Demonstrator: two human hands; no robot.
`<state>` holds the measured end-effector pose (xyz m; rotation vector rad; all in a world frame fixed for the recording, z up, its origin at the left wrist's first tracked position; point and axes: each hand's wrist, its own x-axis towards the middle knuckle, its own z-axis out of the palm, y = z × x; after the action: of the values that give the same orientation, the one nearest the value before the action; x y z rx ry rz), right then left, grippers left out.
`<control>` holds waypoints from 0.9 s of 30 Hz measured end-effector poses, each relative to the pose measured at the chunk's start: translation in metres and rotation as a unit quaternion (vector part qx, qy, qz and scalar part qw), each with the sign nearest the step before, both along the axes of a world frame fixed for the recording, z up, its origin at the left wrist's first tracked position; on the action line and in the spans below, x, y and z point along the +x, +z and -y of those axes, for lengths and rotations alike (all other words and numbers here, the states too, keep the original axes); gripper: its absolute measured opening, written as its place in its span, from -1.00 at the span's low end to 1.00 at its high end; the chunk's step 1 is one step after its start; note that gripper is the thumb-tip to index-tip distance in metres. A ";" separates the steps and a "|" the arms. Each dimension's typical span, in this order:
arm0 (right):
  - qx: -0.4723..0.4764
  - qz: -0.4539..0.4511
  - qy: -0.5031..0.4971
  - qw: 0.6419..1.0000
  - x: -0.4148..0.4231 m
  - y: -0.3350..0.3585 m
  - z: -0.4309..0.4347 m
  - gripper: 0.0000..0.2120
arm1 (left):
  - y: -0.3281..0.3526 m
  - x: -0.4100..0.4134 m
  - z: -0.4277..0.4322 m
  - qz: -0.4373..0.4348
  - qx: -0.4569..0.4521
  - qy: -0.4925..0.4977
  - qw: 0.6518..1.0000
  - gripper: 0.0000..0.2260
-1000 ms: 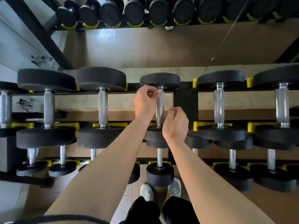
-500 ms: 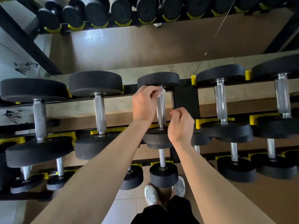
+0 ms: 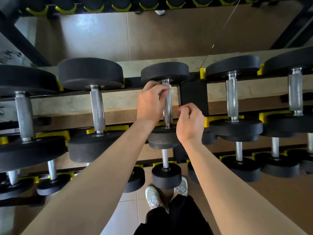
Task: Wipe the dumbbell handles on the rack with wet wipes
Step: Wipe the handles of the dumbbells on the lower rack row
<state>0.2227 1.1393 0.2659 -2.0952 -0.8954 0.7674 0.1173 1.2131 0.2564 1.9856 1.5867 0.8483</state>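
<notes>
A black dumbbell with a knurled steel handle (image 3: 168,109) lies on the top shelf of the rack, in the middle of the view. My left hand (image 3: 150,101) curls round the upper part of that handle and pinches a small white wet wipe (image 3: 170,89) against it. My right hand (image 3: 190,122) hovers just right of the handle's lower part, its fingers loosely curled; I cannot tell whether it holds anything.
More black dumbbells lie on the same shelf: two to the left (image 3: 97,109) and two to the right (image 3: 231,97). Smaller dumbbells (image 3: 165,158) fill the lower shelf. A black rack post (image 3: 194,97) stands right of the handle. My shoes (image 3: 153,197) are on the tiled floor.
My right hand has drifted slightly right, off the handle. My left hand stays at the top of the handle with the wipe. The camera has tilted and moved closer.
</notes>
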 end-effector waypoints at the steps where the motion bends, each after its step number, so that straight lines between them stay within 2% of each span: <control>1: 0.000 0.001 0.000 1.000 0.000 0.000 0.000 -0.75 | -0.001 -0.002 0.003 -0.010 0.002 -0.018 1.000 -0.87; 4: 0.002 0.000 0.001 1.000 0.000 0.001 -0.001 -0.75 | -0.007 -0.013 0.024 -0.041 0.018 -0.106 0.993 -0.91; 6: 0.002 -0.001 -0.001 1.000 -0.001 0.002 -0.001 -0.75 | -0.009 -0.018 0.029 -0.041 0.015 -0.124 0.991 -0.91; 14: -0.003 -0.002 0.002 1.000 0.000 0.003 -0.001 -0.76 | 0.002 0.006 0.000 -0.008 -0.006 -0.024 1.000 -0.90; 18: 0.006 -0.012 0.000 1.000 0.001 0.005 -0.001 -0.75 | -0.004 -0.008 0.019 -0.033 -0.024 -0.124 0.991 -0.92; 21: 0.007 -0.013 0.003 1.000 0.001 0.007 0.000 -0.75 | -0.003 -0.020 0.025 -0.090 -0.057 -0.205 0.973 -0.94; 23: 0.009 -0.014 0.002 1.000 0.001 0.007 0.000 -0.75 | -0.003 -0.020 0.018 -0.102 -0.048 -0.229 0.967 -0.95; 27: 0.012 -0.012 0.005 1.000 0.001 0.003 0.001 -0.75 | -0.001 -0.010 0.016 -0.067 -0.028 -0.143 0.987 -0.95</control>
<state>0.2240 1.1386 0.2692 -2.0585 -0.8982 0.7821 0.1077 1.1974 0.2549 2.2003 1.3315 0.5643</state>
